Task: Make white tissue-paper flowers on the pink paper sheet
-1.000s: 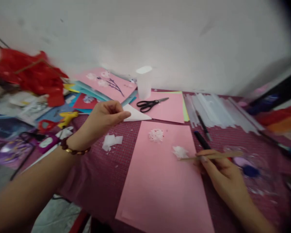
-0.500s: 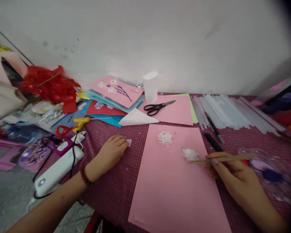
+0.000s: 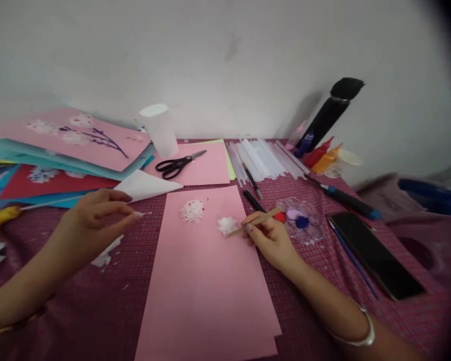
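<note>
Between the thumb and fingers of my left hand (image 3: 88, 228) is a small white scrap of paper (image 3: 138, 214), held above the cloth left of a pink sheet (image 3: 206, 286). My right hand (image 3: 272, 240) grips a flat wooden stick (image 3: 261, 218). The stick's tip touches or nearly touches a white paper flower (image 3: 226, 225) on the pink sheet. To its left on the sheet sits a rounder white flower (image 3: 192, 210) speckled with red. Several white scraps (image 3: 107, 253) lie on the tablecloth below my left hand.
Black scissors (image 3: 180, 163), a white cup (image 3: 161, 131) and a folded white paper (image 3: 145, 185) are behind the sheet. Finished flower pictures (image 3: 97, 143) are stacked at left. Glue sticks (image 3: 263, 158), a paint palette (image 3: 310, 215), a brush (image 3: 355, 263) and a phone (image 3: 374, 255) lie at right.
The view has swung to the right. My left hand has lifted off the table with a white scrap in its fingers. The right hand keeps the stick at the white flower.
</note>
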`<state>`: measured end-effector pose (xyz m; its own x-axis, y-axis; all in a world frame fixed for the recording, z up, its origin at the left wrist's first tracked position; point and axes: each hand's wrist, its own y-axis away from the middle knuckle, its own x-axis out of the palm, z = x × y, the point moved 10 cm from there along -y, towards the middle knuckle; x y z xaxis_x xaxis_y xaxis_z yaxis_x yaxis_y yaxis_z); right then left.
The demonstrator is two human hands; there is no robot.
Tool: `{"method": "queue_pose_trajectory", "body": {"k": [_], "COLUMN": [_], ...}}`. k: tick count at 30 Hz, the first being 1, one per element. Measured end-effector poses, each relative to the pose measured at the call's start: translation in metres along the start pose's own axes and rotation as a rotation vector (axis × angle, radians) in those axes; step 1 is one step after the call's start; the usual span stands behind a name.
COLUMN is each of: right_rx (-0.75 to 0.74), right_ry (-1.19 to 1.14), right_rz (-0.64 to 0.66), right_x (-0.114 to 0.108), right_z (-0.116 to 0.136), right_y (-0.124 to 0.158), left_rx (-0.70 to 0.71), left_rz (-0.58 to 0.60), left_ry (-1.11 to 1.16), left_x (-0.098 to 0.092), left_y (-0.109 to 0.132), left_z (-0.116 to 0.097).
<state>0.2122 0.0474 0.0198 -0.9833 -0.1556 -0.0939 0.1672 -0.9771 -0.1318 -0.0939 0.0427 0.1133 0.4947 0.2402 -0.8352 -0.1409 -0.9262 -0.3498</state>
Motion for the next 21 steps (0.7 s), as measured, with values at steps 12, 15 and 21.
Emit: {"method": "queue_pose_trajectory", "body": {"k": [12,15,21], "right_rx": [-0.058,-0.053,-0.054], "right_ry": [0.076,0.065,0.067], "right_rz": [-0.010,-0.031,-0.032], "right_x": [-0.003,-0.006,-0.006], "right_z": [-0.005,-0.006,-0.004], "right_y": [-0.001,-0.002,-0.002], "left_rx": [-0.140,-0.193,-0.092], "left_rz": [0.558,0.655,0.799], "left_ry": [0.473,0.572,0.820], "left_x": [0.145,0.161,0.163], "left_y": [-0.007,0.002,0.007], "left_z": [-0.085,-0.084,-0.104]}}
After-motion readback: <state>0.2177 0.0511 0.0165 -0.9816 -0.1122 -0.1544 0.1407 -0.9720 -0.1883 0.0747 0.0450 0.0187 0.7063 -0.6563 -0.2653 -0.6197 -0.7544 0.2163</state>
